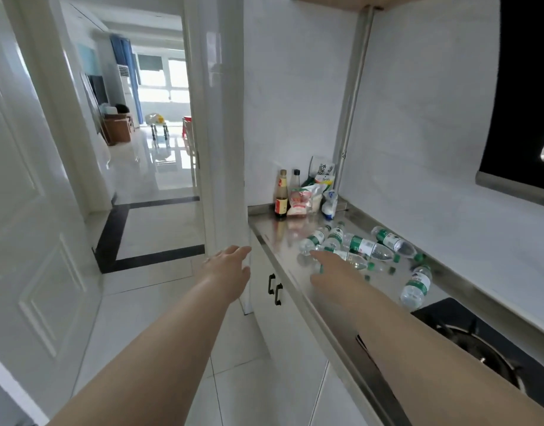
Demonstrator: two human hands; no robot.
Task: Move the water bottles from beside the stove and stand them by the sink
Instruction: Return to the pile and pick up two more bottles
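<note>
Nearly straight right fingers (319,256) near bottles (364,248)

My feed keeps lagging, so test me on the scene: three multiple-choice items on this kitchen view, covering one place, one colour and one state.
1. Where are the water bottles?
A. on the floor
B. on the steel counter, between the sauce bottles and the stove
C. in a sink

2. What colour are their labels?
A. red
B. blue
C. green

3. How is the right hand?
A. open, stretched over the bottles
B. gripping a cabinet handle
C. pinching a loose cap

Answers:
1 B: they lie on the steel top just beyond the stove.
2 C: each bottle has a green band.
3 A: its fingers are straight and hold nothing.
</note>
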